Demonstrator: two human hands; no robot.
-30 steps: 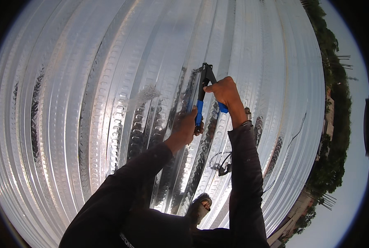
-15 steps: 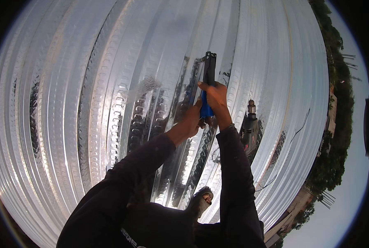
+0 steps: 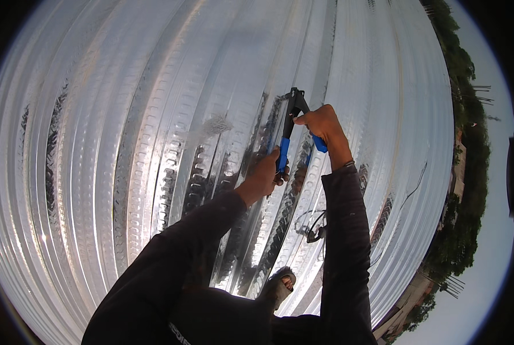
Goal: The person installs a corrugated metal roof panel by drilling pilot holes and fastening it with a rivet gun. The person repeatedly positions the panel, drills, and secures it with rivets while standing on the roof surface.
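A hand riveter, black with blue grips, points away from me over the shiny ribbed metal sheeting. Its two handles are spread in a V. My left hand is wrapped round the blue grip of the left handle. On the other handle, my right hand is closed, its thumb lying near the hinge; the blue end of that grip shows below the fingers. Whether a rivet sits in the tool's head is too small to tell.
A dark cord lies beside my right forearm. Under me, a foot with bare toes showing rests on the ribs. A thin wire curls on the sheeting at right. Beyond the roof's right edge stand trees and protruding rods.
The riveter's handles have gone from together to spread, my right hand moving right with one of them. The drill seen earlier right of my forearm is no longer visible.
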